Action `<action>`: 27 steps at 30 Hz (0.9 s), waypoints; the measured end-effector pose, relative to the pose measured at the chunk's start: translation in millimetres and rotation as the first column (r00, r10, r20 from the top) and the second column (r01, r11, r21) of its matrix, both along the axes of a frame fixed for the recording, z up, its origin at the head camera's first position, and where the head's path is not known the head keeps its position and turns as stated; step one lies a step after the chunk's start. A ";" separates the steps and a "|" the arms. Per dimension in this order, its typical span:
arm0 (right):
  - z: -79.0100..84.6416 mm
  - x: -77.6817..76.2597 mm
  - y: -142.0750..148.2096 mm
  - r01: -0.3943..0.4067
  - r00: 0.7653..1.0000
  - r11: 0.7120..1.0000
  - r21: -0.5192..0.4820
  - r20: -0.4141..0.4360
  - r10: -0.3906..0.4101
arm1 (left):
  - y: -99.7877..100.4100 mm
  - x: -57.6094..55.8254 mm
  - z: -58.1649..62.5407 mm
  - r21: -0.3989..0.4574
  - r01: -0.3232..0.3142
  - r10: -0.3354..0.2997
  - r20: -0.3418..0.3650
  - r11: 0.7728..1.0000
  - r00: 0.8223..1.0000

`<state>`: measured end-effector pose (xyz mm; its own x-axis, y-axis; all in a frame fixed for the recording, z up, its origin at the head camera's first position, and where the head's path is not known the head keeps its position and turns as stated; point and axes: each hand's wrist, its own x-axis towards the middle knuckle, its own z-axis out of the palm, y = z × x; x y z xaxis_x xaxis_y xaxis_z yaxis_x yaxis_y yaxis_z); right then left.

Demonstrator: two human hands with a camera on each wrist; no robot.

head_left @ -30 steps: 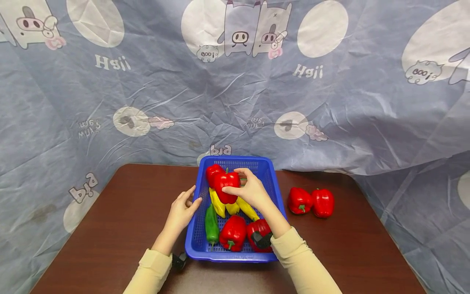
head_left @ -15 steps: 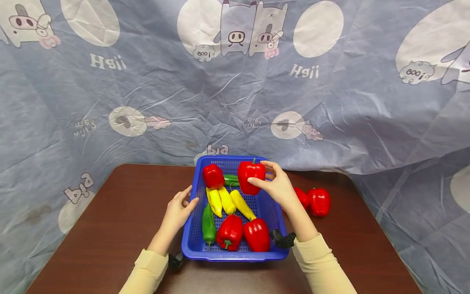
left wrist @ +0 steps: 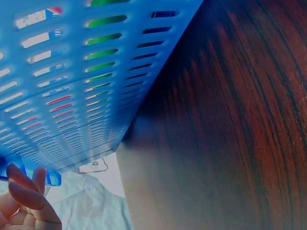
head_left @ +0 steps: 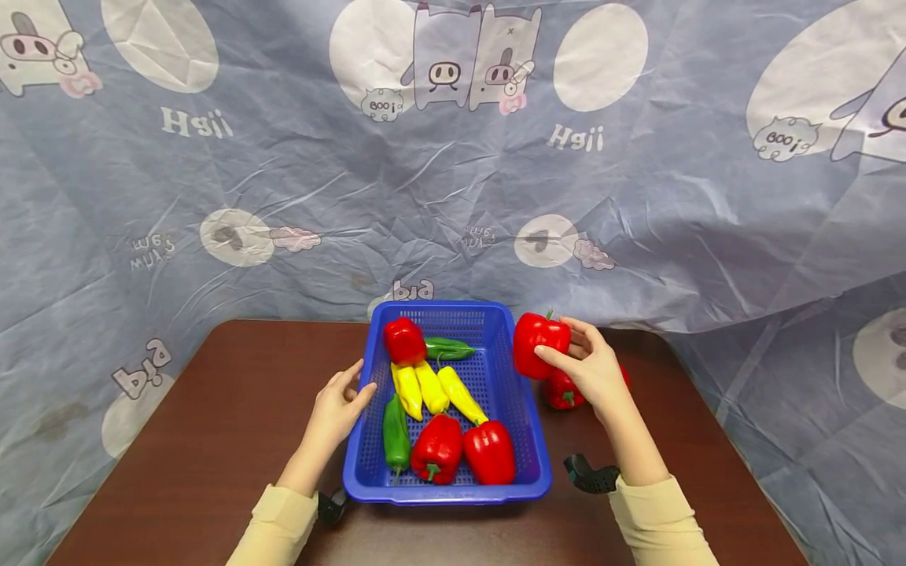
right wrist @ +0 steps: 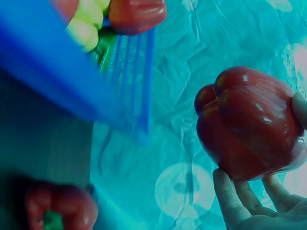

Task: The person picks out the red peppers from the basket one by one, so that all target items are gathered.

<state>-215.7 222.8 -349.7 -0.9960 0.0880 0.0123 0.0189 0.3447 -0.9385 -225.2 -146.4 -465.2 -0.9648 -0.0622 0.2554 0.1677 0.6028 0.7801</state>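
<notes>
Held up just right of the blue plastic basket (head_left: 527, 464) is a red bell pepper (head_left: 539, 346), stem upward. My right hand (head_left: 591, 365) grips it between thumb and fingers; the right wrist view shows the bell pepper's (right wrist: 249, 122) lobed underside. My left hand (head_left: 340, 405) holds the basket's left rim with bent fingers and thumb. Inside the basket lie several red bell peppers (head_left: 436, 448), 3 yellow peppers (head_left: 433, 387) and 2 long green peppers (head_left: 396, 432). In the left wrist view, my left hand's fingers (left wrist: 29, 196) are beside the slotted wall (left wrist: 72, 105).
On the brown table (head_left: 269, 377), another red bell pepper (head_left: 564, 391) sits beneath the held one. A further one is mostly hidden behind my right hand. A printed grey-blue sheet (head_left: 396, 212) hangs behind the table.
My right hand has carried the red bell pepper from above the basket to the right, past its right rim. My left hand has stayed at the left rim. The view has shifted slightly.
</notes>
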 end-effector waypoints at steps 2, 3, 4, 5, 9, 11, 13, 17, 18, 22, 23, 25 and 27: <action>-3.1 3.2 7.5 0.023 1.000 1.000 0.007 0.000 -0.023 | -0.1 0.3 -0.4 -0.002 0.001 -0.001 0.005 1.000 1.000; -4.8 4.5 11.5 0.034 0.999 0.999 0.014 0.002 -0.034 | -0.3 0.5 -0.7 -0.004 0.001 -0.001 0.007 1.000 1.000; -6.7 5.8 15.2 0.044 0.999 0.999 0.018 0.005 -0.044 | -0.3 0.5 -1.1 -0.006 -0.001 0.001 0.009 1.000 1.000; -8.8 7.1 18.6 0.055 0.998 0.998 0.025 0.006 -0.055 | -0.3 0.6 -1.3 -0.007 -0.002 0.002 0.009 1.000 1.000; -19.0 12.3 31.3 0.094 0.995 0.994 0.050 0.028 -0.095 | -0.7 1.1 -2.4 -0.013 -0.006 0.006 0.009 1.000 1.000; -24.4 15.5 37.0 0.107 0.993 0.993 0.045 0.046 -0.109 | -0.7 1.2 -2.6 -0.015 -0.008 0.008 0.006 1.000 1.000; -30.4 18.7 42.9 0.116 0.991 0.992 0.050 0.061 -0.119 | -0.6 1.4 -2.5 -0.015 -0.009 0.009 0.006 1.000 1.000; -44.3 23.8 55.0 0.117 0.991 0.991 0.070 0.064 -0.122 | -0.4 1.3 -2.3 -0.012 -0.007 0.007 0.007 1.000 1.000; -48.3 24.9 58.1 0.113 0.991 0.990 0.081 0.061 -0.118 | -0.4 1.1 -2.3 -0.010 -0.006 0.006 0.007 1.000 1.000; -63.7 28.6 67.6 0.098 0.992 0.989 0.107 0.065 -0.105 | -0.1 0.7 -1.9 -0.009 -0.004 0.004 0.004 1.000 1.000; -67.5 29.5 69.4 0.097 0.992 0.989 0.108 0.072 -0.105 | 0.0 0.4 -1.8 -0.011 -0.005 0.005 0.004 1.000 1.000; -74.7 31.2 72.1 0.098 0.990 0.989 0.108 0.087 -0.108 | 0.2 0.3 -1.5 -0.011 -0.006 0.006 0.002 1.000 1.000; -81.7 32.6 74.2 0.094 0.989 0.989 0.112 0.104 -0.106 | 0.1 0.3 -1.2 -0.010 -0.007 0.007 0.001 1.000 1.000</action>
<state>-183.1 297.0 -431.4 -0.9781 0.1914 -0.0814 0.1586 0.4335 -0.8871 -224.9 -146.2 -466.4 -0.9647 -0.0667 0.2547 0.1621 0.6119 0.7742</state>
